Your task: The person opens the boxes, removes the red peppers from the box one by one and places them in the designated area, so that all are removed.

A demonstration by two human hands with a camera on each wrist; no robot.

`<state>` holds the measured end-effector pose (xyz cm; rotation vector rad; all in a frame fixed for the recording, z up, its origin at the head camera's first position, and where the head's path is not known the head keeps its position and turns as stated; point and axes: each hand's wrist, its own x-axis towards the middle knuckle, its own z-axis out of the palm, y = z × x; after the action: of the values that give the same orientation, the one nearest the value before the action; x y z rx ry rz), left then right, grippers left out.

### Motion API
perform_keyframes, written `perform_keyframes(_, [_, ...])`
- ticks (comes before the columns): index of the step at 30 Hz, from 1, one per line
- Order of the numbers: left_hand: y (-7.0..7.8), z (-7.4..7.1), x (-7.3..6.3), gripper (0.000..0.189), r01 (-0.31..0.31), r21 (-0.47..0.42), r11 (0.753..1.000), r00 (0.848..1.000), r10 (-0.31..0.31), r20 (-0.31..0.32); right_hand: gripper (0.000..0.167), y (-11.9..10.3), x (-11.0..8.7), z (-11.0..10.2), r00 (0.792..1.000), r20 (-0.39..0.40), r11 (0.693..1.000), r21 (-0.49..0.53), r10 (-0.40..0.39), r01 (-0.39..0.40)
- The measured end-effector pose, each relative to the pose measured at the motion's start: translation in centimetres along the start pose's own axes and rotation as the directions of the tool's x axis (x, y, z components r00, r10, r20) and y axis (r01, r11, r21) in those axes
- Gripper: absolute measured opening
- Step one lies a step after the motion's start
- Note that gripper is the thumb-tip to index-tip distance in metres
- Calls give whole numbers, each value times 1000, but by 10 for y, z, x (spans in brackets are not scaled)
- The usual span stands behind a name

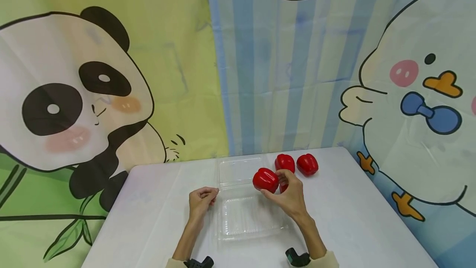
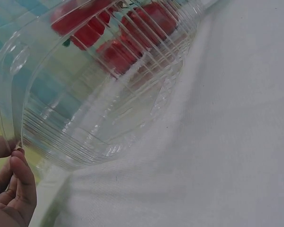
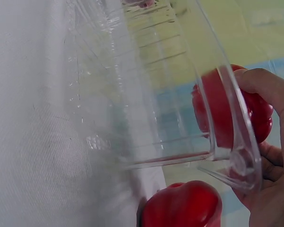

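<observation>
A clear plastic clamshell box [image 1: 253, 217] lies open on the table, its lid [image 1: 239, 171] folded out on the far side. My left hand [image 1: 202, 204] pinches the box's left rim between thumb and fingertips, which the left wrist view shows close up. Between thumb and fingers, my right hand [image 1: 292, 195] holds a red bell pepper [image 1: 265, 180] over the box's far right part. In the right wrist view the held pepper [image 3: 222, 113] shows partly through the clear wall. Another red pepper [image 1: 284, 186] is mostly hidden behind the right hand.
Two more red bell peppers [image 1: 284, 163] [image 1: 307, 164] stand behind the right hand, near the table's back edge. The table [image 1: 156, 218] has a white cover. Cartoon-printed curtains [image 1: 186, 73] hang right behind and beside it.
</observation>
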<state>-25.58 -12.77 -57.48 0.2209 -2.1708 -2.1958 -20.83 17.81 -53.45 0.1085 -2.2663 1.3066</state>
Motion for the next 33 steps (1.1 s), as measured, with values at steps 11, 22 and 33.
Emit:
perform_keyframes(11, [0, 0, 2, 15, -8, 0, 1000, 1000, 8, -3, 71, 7, 2, -10, 999, -46, 999, -32, -26, 24])
perform_keyframes(22, [0, 1, -2, 18, -7, 5, 1000, 1000, 7, 0, 73, 16, 2, -23, 987, -162, 998, -55, -13, 4])
perform_keyframes(33, [0, 4, -3, 17, -11, -1, 1000, 1000, 11, 11, 71, 25, 3, -35, 968, -249, 993, -95, 38, -64])
